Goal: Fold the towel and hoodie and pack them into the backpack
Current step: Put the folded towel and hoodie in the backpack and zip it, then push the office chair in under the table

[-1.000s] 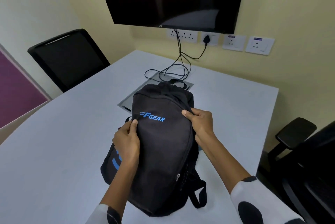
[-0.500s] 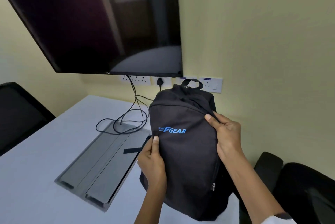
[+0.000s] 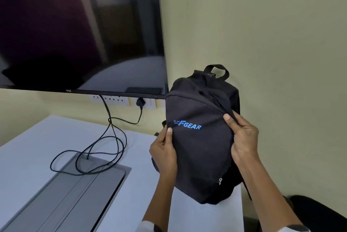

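Head view: the fingers point(image 3: 228, 118) of the right hand point(image 3: 244, 138) are closed on a pinch of black fabric at the right edge of the backpack point(image 3: 201, 149), the thumb pressing on the front panel beside the zip line. The left hand point(image 3: 163, 151) grips the bag's left edge, thumb on the front, the other fingers curled out of sight behind. The one backpack stands upright between the two hands, its base on the far right corner of the pale counter point(image 3: 28, 156), near the yellow wall. It is black and looks full and rounded, with a blue "F GEAR" logo point(image 3: 187, 125) across the front, a carry loop point(image 3: 217, 71) on top and a small metal zip pull point(image 3: 220, 181) low on its right side. One dark wall screen point(image 3: 80, 28) hangs at left, with black cables point(image 3: 112, 137) looping down to a grey panel point(image 3: 65, 198) in the counter.
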Tool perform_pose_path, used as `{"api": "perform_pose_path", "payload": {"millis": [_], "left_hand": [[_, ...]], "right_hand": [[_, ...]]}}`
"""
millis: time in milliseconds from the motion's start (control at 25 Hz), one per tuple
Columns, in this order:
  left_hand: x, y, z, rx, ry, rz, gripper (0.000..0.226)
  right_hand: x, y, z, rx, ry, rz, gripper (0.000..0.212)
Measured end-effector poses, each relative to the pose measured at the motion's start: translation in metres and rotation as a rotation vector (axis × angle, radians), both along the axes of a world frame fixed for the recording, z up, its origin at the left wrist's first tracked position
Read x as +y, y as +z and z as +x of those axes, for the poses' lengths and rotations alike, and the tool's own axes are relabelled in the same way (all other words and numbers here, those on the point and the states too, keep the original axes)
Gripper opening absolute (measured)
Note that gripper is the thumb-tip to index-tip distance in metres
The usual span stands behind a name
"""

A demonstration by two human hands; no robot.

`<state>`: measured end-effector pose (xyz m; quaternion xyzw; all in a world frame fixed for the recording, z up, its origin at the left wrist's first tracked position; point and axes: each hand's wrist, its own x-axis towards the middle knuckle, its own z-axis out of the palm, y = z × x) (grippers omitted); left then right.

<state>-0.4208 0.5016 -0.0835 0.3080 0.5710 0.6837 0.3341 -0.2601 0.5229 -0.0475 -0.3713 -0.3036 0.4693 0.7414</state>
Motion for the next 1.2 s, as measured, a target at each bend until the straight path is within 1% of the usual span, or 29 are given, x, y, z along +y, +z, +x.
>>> {"api": "perform_pose_path", "payload": {"millis": [80, 120, 160, 200, 240, 360, 400, 440, 480, 520, 560, 640, 720, 800, 920, 1040, 1200], "left_hand": [[0.003, -0.018, -0.006, 0.075, 0.014, -0.043, 0.025], [0.004, -0.024, -0.010, 0.138, 0.016, -0.049, 0.026], [0.005, -0.027, -0.015, 0.239, 0.011, -0.051, 0.028], [0.006, -0.029, -0.019, 0.377, -0.012, -0.058, 0.032], [0.005, -0.029, -0.022, 0.522, -0.044, -0.061, 0.039], [-0.001, -0.037, -0.028, 0.985, -0.189, 0.052, 0.079], [-0.005, -0.044, -0.028, 1.170, -0.259, 0.068, 0.094], [-0.008, -0.052, -0.028, 1.327, -0.328, 0.045, 0.109], [-0.010, -0.058, -0.028, 1.428, -0.382, -0.011, 0.122], [-0.011, -0.063, -0.026, 1.478, -0.412, -0.083, 0.131], [-0.009, -0.067, -0.023, 1.493, -0.425, -0.151, 0.139], [-0.002, -0.072, -0.009, 1.472, -0.423, -0.240, 0.149], [0.004, -0.074, 0.014, 1.431, -0.406, -0.303, 0.152], [0.008, -0.080, 0.038, 1.393, -0.361, -0.377, 0.152], [0.012, -0.088, 0.061, 1.308, -0.225, -0.479, 0.157], [0.016, -0.092, 0.064, 1.221, -0.166, -0.545, 0.159], [0.012, -0.089, 0.061, 1.222, -0.206, -0.561, 0.155]], "right_hand": [[0.006, -0.019, -0.004, -0.079, 0.012, -0.053, 0.047], [0.010, -0.025, -0.005, -0.162, -0.012, -0.080, 0.043], [0.014, -0.027, -0.006, -0.294, -0.066, -0.105, 0.040], [0.016, -0.027, -0.007, -0.480, -0.150, -0.128, 0.042], [0.015, -0.028, -0.008, -0.696, -0.252, -0.134, 0.049], [-0.006, -0.034, -0.019, -1.321, -0.522, -0.089, 0.076], [-0.016, -0.040, -0.026, -1.503, -0.528, -0.045, 0.082], [-0.023, -0.048, -0.031, -1.657, -0.467, -0.001, 0.088], [-0.027, -0.053, -0.035, -1.782, -0.373, 0.007, 0.095], [-0.025, -0.057, -0.035, -1.865, -0.277, -0.035, 0.104], [-0.017, -0.058, -0.032, -1.894, -0.185, -0.104, 0.113], [0.008, -0.054, -0.020, -1.860, -0.005, -0.252, 0.130], [0.032, -0.052, -0.005, -1.826, 0.127, -0.319, 0.139], [0.050, -0.052, 0.009, -1.798, 0.240, -0.294, 0.142], [0.068, -0.057, 0.016, -1.823, 0.349, -0.173, 0.141], [0.077, -0.056, 0.010, -1.861, 0.383, -0.070, 0.140], [0.072, -0.056, 0.008, -1.885, 0.351, -0.092, 0.140]]}}
